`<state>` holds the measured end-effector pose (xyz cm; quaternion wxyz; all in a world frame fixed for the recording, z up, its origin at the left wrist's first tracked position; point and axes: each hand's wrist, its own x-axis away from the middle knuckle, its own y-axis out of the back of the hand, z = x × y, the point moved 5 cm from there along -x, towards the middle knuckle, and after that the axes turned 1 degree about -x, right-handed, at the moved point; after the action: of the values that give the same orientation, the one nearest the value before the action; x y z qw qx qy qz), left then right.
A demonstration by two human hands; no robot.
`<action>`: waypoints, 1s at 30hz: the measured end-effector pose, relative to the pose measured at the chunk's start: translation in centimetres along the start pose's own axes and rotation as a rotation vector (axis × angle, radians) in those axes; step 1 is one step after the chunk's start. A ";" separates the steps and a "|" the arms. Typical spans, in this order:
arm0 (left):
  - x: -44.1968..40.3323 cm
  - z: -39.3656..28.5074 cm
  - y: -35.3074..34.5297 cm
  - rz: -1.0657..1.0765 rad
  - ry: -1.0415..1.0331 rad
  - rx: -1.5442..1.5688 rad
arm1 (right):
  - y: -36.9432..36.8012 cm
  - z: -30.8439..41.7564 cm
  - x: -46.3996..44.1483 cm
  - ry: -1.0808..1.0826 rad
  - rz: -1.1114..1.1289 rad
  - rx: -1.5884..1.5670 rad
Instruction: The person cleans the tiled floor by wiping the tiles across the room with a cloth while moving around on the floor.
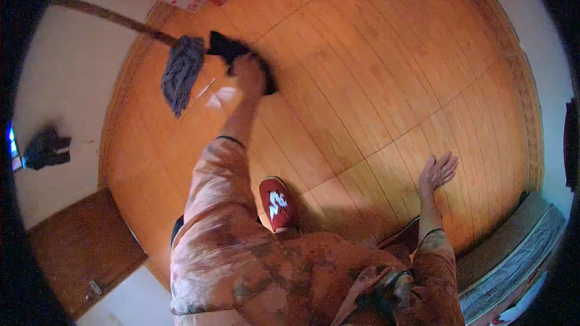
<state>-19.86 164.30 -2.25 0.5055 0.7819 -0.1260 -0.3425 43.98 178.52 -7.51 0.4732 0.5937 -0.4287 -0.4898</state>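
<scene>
One left hand [249, 73] stretched forward, holding a blurred black item [223, 44], right hand [438, 171] out sideways, loosely spread

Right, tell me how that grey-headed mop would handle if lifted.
The grey head looks shaggy, so its surface probably gives. The handle resembles a slim brown pole, so likely stiff. The broader head may make it tip.

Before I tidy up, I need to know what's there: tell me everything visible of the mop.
The mop has a grey, shaggy, fabric-looking head, narrowing at the lower end. A long brown handle runs to the upper left of the view, past the wood floor. The left hand, at a dark object, is close by; whether that object touches the mop is unclear.
</scene>
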 end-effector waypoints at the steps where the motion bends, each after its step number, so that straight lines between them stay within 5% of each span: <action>1: 1.8 -2.4 -2.3 -0.114 -0.139 0.108 | -0.1 -0.1 -0.1 -0.003 0.009 0.005; 2: 1.7 -7.5 -1.5 0.440 0.142 0.272 | -0.2 -0.1 -0.1 -0.006 0.019 0.011; 3: 4.4 -12.4 -0.6 0.426 0.043 0.301 | -0.2 0.0 -0.1 -0.011 0.029 0.018; 5: 9.7 -20.0 2.1 0.748 -0.258 0.375 | -0.1 0.1 -0.1 -0.056 0.096 0.037; 6: 15.0 -21.7 0.2 0.847 -0.174 0.332 | -0.1 0.1 -0.3 -0.080 0.126 0.052; 8: 23.5 -25.2 2.1 0.782 -0.595 0.499 | -0.5 -0.3 -0.3 -0.039 0.063 0.022; 13: 32.2 -23.9 4.1 0.733 -1.057 0.404 | -1.3 -0.7 0.1 -0.019 0.024 -0.045; 16: 24.3 -21.3 3.5 0.800 -0.913 0.403 | -2.0 -1.2 0.0 -0.035 0.044 -0.019; 17: 21.2 -19.7 2.2 0.914 -0.653 0.402 | -1.9 -1.1 0.1 -0.030 0.059 0.013; 21: 10.9 -10.3 1.6 0.714 -0.316 0.175 | -3.2 -1.7 0.6 -0.014 0.080 -0.049; 22: 7.2 -10.3 6.6 0.773 -0.187 0.111 | -3.0 -2.1 0.5 -0.020 0.093 -0.062; 27: 6.3 11.7 0.3 0.332 -0.267 -0.258 | -1.1 -0.8 0.1 -0.046 0.155 -0.078; 30: 6.5 15.1 0.5 0.394 -0.187 -0.519 | -1.1 -0.7 -0.1 -0.085 0.235 -0.057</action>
<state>-25.07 149.93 -8.32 0.7303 0.5529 -0.2291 -0.3293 44.74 178.91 -8.57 0.5254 0.5042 -0.5010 -0.4677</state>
